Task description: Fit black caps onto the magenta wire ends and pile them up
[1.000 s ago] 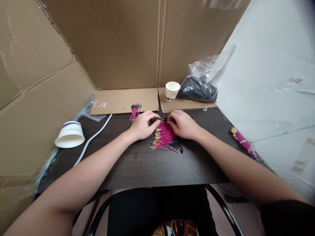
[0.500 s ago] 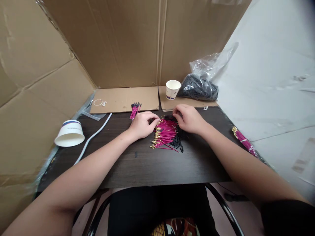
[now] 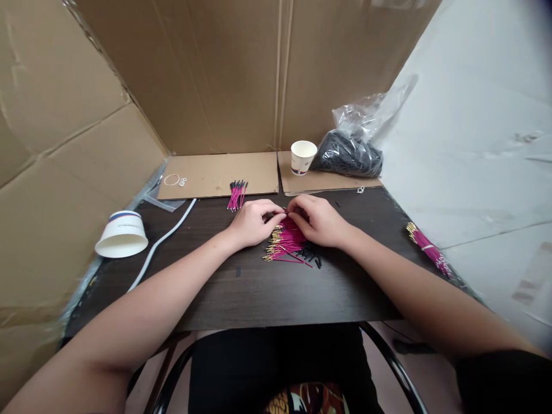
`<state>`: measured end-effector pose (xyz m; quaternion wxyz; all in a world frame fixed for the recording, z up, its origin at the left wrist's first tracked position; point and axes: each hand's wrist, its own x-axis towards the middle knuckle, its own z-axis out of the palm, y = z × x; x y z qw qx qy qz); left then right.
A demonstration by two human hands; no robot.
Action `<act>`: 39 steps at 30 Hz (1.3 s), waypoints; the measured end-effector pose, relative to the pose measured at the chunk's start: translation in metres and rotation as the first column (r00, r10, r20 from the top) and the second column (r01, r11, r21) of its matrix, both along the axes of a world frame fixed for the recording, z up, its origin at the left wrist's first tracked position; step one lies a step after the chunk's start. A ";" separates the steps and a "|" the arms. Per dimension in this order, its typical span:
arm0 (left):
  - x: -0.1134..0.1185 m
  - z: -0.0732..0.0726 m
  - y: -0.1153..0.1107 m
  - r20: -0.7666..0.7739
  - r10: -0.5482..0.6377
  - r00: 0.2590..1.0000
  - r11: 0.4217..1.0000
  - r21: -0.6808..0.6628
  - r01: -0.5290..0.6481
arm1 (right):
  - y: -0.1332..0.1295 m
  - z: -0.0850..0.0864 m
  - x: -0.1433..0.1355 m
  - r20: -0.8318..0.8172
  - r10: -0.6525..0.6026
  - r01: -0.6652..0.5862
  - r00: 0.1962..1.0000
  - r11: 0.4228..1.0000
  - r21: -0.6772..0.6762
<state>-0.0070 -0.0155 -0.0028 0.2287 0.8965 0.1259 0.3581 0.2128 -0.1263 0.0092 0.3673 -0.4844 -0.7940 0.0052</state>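
Observation:
My left hand (image 3: 255, 222) is pinched at the upper left of a pile of magenta wires (image 3: 288, 238) with gold-coloured metal ends. A thin magenta wire seems to sit at its fingertips. Almost touching those fingertips, my right hand (image 3: 322, 222) is closed in a pinch over the pile's right side. What the right fingers hold is too small and covered to make out. Short black sleeves (image 3: 311, 253) lie loose at the pile's right edge, partly under the right hand. Beyond the left hand, a small group of magenta wires with black ends (image 3: 237, 194) rests partly on cardboard.
A paper cup (image 3: 303, 158) stands at the back beside a clear bag of black pieces (image 3: 349, 152). Another paper cup (image 3: 123, 234) lies tipped at left, near a white cable (image 3: 166, 238). A tied wire bundle (image 3: 429, 248) lies at the right edge. Cardboard walls (image 3: 207, 75) enclose the table.
My right hand has moved left and slightly toward me, from the black pieces to my left fingertips. The left hand has shifted slightly right.

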 end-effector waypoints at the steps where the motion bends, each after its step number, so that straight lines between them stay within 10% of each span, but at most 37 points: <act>1: 0.000 0.000 0.000 -0.002 0.003 1.000 1.000 0.009 -0.003 | 0.000 0.000 -0.001 0.000 0.010 -0.010 1.000 1.000 -0.001; 19: -0.009 0.009 0.021 0.026 0.219 0.975 0.975 0.038 -0.220 | 0.002 0.013 0.030 0.325 -0.203 0.258 0.924 0.956 -0.137; 29: -0.003 0.006 0.003 -0.022 0.040 0.999 0.999 0.014 -0.040 | -0.001 0.010 0.010 0.093 0.030 -0.028 0.995 0.999 -0.015; 39: -0.004 0.007 0.005 -0.031 0.025 0.999 0.999 0.037 -0.024 | 0.004 0.003 0.014 0.111 -0.010 0.011 0.994 1.000 -0.007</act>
